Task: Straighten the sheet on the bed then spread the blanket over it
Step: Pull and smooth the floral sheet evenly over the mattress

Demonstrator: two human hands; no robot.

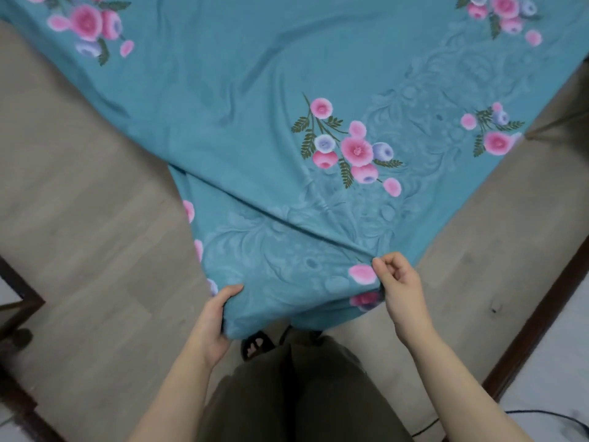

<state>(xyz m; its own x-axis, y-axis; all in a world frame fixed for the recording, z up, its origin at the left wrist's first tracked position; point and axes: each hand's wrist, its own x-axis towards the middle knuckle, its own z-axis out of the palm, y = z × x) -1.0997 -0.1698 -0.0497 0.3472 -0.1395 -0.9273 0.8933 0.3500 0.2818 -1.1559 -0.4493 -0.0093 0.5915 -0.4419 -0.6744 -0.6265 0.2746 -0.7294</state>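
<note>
Sheet: a thin teal cloth (287,90) printed with pink and lilac flowers. Going by how finely it creases, I take it for the sheet and not the blanket.
Where it is: it fans out ahead of both hands across the bed (95,218). Its near corner is gathered between the hands and hangs off the bed's corner above the trousers (287,393) and a sandalled foot (255,344).
Left hand: the left hand (216,320) grips the cloth's left edge, thumb on top and fingers tucked under.
Right hand: the right hand (400,285) has curled fingers and pinches a raised fold at its thumb tip.
Hands together: they are apart, each clamped on the cloth, with a slack span sagging between them.
Weight: probably light, since a pinch alone lifts the fold.
Stiffness: limp. A long crease runs from the right hand's pinch up and left, and soft ripples lie beyond it.
Slip: the weave looks smooth, so it may slide easily over the bed and through a loose grip.
Fragility: it looks sturdy enough for a firm tug, though it could snag on the dark bed frame (541,314) to the right of the right hand.
Where to hold: the hem looks best, with one hand on each side of the corner, because a pull there would spread evenly. The mid-fold pinch only bunches the cloth.
Bare bed: tan surface shows to the left of the left hand and to the right of the right hand, so the cloth lies askew.
Blanket: not in view.
Stage: straightening, far from done.
</note>
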